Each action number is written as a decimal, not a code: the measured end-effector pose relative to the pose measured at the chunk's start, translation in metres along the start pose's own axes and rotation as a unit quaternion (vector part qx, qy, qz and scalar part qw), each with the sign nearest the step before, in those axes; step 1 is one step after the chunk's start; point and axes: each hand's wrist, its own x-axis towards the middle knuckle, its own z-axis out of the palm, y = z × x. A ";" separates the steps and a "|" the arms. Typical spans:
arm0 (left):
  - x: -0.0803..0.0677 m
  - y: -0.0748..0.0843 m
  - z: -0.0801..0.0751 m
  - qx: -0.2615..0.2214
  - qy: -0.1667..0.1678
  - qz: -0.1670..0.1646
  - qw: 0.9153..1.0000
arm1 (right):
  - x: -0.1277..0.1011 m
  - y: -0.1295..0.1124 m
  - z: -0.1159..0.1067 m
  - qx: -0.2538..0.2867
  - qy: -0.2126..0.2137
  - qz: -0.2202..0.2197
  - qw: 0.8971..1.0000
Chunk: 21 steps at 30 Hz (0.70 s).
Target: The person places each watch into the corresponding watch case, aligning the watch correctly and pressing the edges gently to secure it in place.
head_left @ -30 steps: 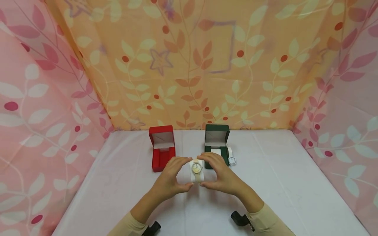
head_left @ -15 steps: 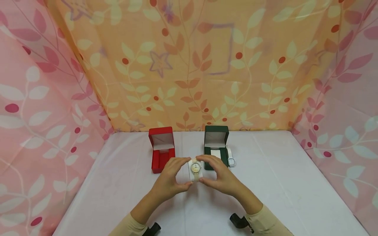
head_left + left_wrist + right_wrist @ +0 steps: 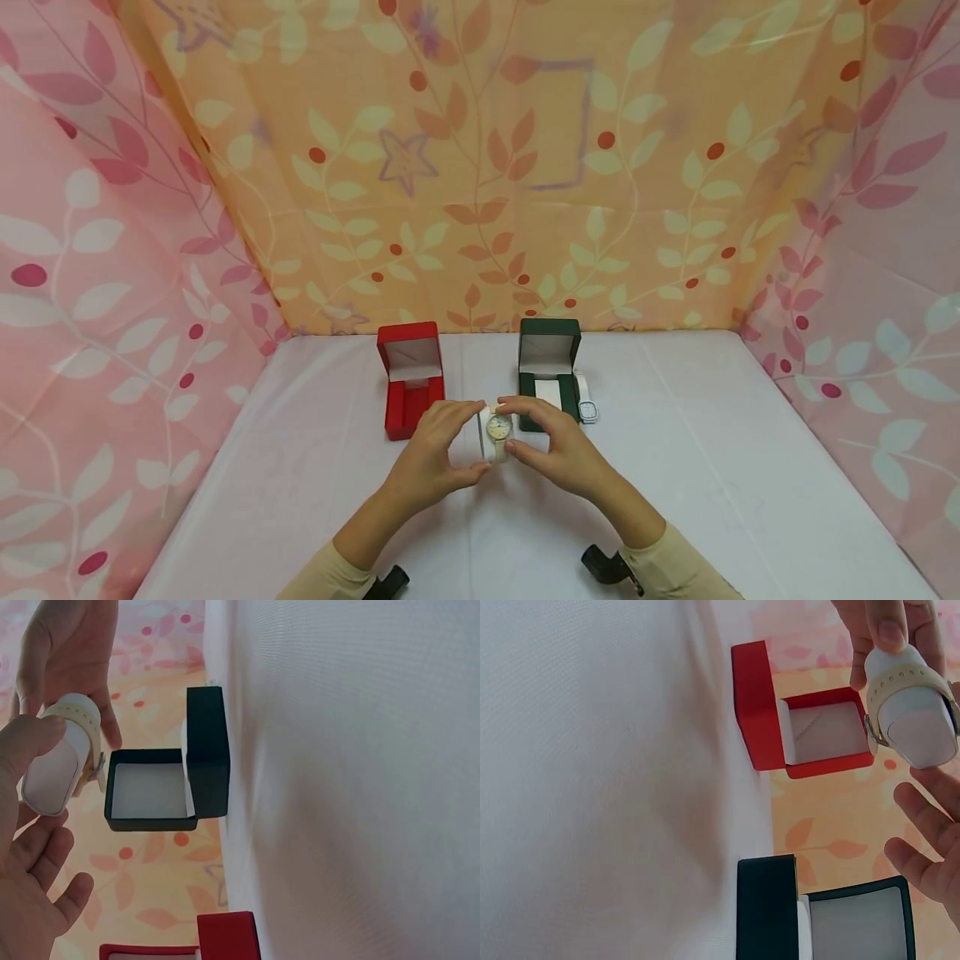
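Observation:
A round-faced wristwatch [image 3: 498, 427] with a cream strap is wrapped around a white watch cushion [image 3: 52, 776], held over the table. My left hand [image 3: 435, 454] grips the cushion's left end between thumb and fingers. From the other side my right hand [image 3: 562, 450] pinches the cushion's right end, its index finger near the top of the strap and its thumb beside the watch face. In the right wrist view the holes in the strap [image 3: 907, 677] and a buckle show. The other fingers of my right hand spread apart beneath the cushion.
Behind my hands stands an open red watch box [image 3: 408, 333] with its slot bare. To the right is an open green watch box [image 3: 550, 327] with a white insert [image 3: 547, 390]. A white square-faced watch [image 3: 588, 411] lies against its right side. Patterned cloth [image 3: 480, 167] walls the table.
My right thumb has moved up and left, closer to the watch face, and its index finger reaches a little further over the cushion. My left hand keeps its hold.

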 end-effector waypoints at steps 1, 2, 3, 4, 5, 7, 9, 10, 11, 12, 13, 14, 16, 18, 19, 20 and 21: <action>0.000 0.000 0.000 0.002 0.001 0.004 1.000 | 0.000 0.000 0.001 -0.001 0.003 0.000 1.000; 0.000 0.000 0.000 0.005 0.002 0.007 1.000 | -0.001 0.000 0.001 -0.001 0.006 -0.001 1.000; 0.000 0.001 0.000 0.006 0.002 0.010 1.000 | -0.001 0.000 0.002 -0.001 0.009 0.001 1.000; 0.000 0.001 0.000 0.007 0.002 0.011 1.000 | -0.001 0.000 0.003 0.000 0.011 0.002 1.000; 0.000 0.001 0.000 0.007 0.002 0.012 1.000 | -0.001 0.000 0.003 0.000 0.014 0.004 1.000; 0.001 0.002 0.000 0.009 0.001 0.012 1.000 | -0.001 -0.001 0.004 0.004 0.019 0.010 1.000; 0.001 0.002 -0.001 0.010 -0.001 0.008 1.000 | 0.000 -0.003 0.004 0.008 0.024 0.011 1.000; 0.001 0.002 -0.001 0.011 -0.002 0.005 1.000 | 0.000 -0.004 0.004 0.010 0.026 0.011 1.000; 0.001 0.002 -0.001 0.010 -0.002 0.004 1.000 | 0.000 -0.004 0.004 0.011 0.028 0.011 0.999; 0.001 0.002 0.000 0.011 -0.003 0.004 1.000 | 0.000 -0.005 0.004 0.013 0.029 0.010 0.999; 0.001 0.002 0.000 0.009 -0.004 0.001 1.000 | 0.000 -0.005 0.004 0.013 0.030 0.011 0.999; 0.001 0.002 0.000 0.007 -0.005 -0.001 1.000 | 0.000 -0.006 0.004 0.014 0.030 0.012 0.999; 0.000 0.002 0.001 0.007 -0.006 -0.003 1.000 | 0.000 -0.006 0.004 0.014 0.029 0.014 0.999; 0.000 0.002 0.002 0.011 -0.005 -0.002 1.000 | 0.000 -0.006 0.004 0.016 0.026 0.019 0.999; 0.000 0.002 0.002 0.013 -0.004 0.000 1.000 | 0.000 -0.006 0.005 0.017 0.025 0.021 0.999; 0.000 0.002 0.002 0.018 -0.003 0.003 1.000 | 0.000 -0.006 0.005 0.018 0.024 0.022 0.999; 0.000 0.002 0.002 0.022 -0.002 0.006 1.000 | 0.000 -0.006 0.005 0.018 0.023 0.022 0.999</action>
